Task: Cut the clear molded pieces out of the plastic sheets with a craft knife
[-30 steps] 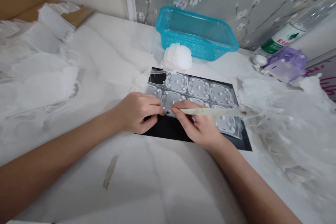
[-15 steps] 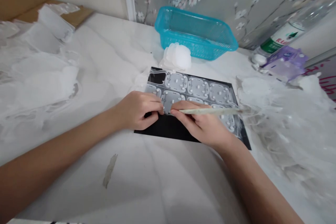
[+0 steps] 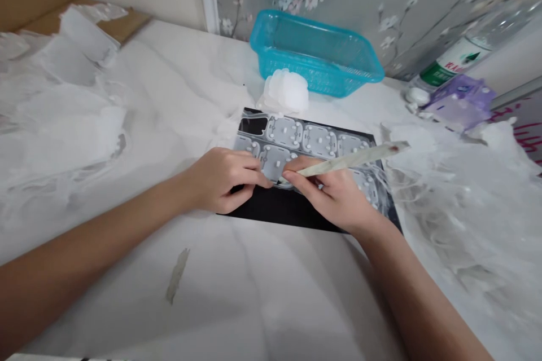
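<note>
In the head view, my right hand [image 3: 328,189] is closed around a slim tool [image 3: 351,160] with a pale, tape-wrapped handle, held like a pen. Its front end meets the lower edge of a translucent moulded plastic sheet [image 3: 320,141], which has rounded-square panels with small pegs. My left hand [image 3: 228,180] rests at the sheet's lower left, fingers curled but apart, with the index fingertip touching near the tool's tip. Under the sheet lies a black mat [image 3: 279,208]. One cell at the upper left is cut out, showing black.
A stack of white cut panels [image 3: 284,91] stands beyond the mat, before a blue basket [image 3: 313,51]. Plastic sheets [image 3: 63,118] pile up at left, and plastic scraps [image 3: 466,208] at right. A bottle [image 3: 457,62] and a purple box [image 3: 461,98] sit back right.
My right hand has shifted slightly right, and the tool's rear end has swung up. The left index finger has stretched a little to the right.
</note>
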`<state>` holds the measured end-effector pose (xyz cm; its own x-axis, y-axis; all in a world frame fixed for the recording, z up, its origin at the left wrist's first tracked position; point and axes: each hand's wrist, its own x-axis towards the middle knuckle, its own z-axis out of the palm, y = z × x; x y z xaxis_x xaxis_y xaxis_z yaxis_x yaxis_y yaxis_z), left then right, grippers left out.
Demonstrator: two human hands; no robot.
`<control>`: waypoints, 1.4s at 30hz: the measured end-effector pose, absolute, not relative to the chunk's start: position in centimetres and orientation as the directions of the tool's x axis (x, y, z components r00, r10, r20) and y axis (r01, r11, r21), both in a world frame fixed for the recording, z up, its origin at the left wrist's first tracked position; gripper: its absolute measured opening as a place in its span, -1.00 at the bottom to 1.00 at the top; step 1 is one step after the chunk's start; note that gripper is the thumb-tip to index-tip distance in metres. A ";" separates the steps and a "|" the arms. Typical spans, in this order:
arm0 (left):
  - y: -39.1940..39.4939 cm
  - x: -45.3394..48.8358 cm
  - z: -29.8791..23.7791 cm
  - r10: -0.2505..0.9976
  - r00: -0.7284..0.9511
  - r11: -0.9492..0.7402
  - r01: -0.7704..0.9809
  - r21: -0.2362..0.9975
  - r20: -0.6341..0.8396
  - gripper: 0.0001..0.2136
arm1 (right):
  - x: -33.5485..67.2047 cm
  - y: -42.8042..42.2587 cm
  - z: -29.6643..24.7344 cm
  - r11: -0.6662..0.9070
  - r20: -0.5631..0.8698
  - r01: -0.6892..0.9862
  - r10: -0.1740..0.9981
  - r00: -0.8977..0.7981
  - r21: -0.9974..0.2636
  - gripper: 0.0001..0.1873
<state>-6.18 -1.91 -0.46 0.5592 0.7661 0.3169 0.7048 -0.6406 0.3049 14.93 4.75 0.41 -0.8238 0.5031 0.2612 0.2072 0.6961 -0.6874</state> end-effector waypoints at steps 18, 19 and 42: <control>-2.7 -4.3 -0.4 0.817 0.548 -0.575 0.798 0.181 0.182 -0.68 | 15.7 5.5 0.8 0.491 0.426 0.306 0.867 -0.257 -0.815 -0.64; -2.8 -4.1 -0.5 0.820 0.550 -0.572 0.801 0.175 0.160 -0.66 | 15.8 5.6 0.9 0.501 0.478 0.309 0.865 -0.152 -0.809 -0.63; -3.7 -0.4 -1.5 0.884 0.448 -0.466 0.829 0.309 0.134 -0.66 | 15.0 5.3 0.1 0.518 0.446 0.422 0.855 -0.265 -0.744 -0.44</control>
<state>-0.37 -3.68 -1.51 0.4476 0.8842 0.1339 0.8288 -0.4664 0.3091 15.04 5.31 0.13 -0.2647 0.8552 0.4456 0.4218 0.5182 -0.7440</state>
